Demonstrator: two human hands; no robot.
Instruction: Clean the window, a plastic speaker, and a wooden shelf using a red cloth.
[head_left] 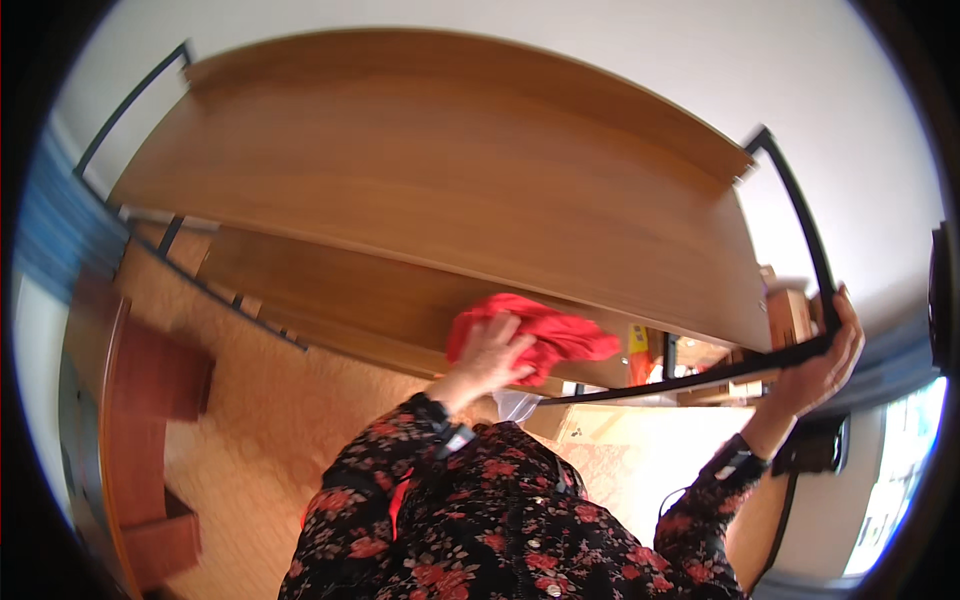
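Observation:
A brown wooden shelf unit (450,180) with black metal side frames stands before me. My left hand (488,352) holds a bunched red cloth (545,335) at the lower shelf board (330,285), just under the front edge of the upper board. The fingers are bent over the cloth, and the palm side is hidden. At the right end, my right hand (825,355) grips the corner of the black metal frame (800,205), with the fingers around its outer side. Part of the lower board is covered by the upper one.
Cardboard boxes (790,318) and other packages stand behind the frame on the right. To the left are a reddish-brown wooden desk (135,440) and a blue curtain (70,235). A bright window (905,480) is at the lower right. The floor (260,430) is light brown.

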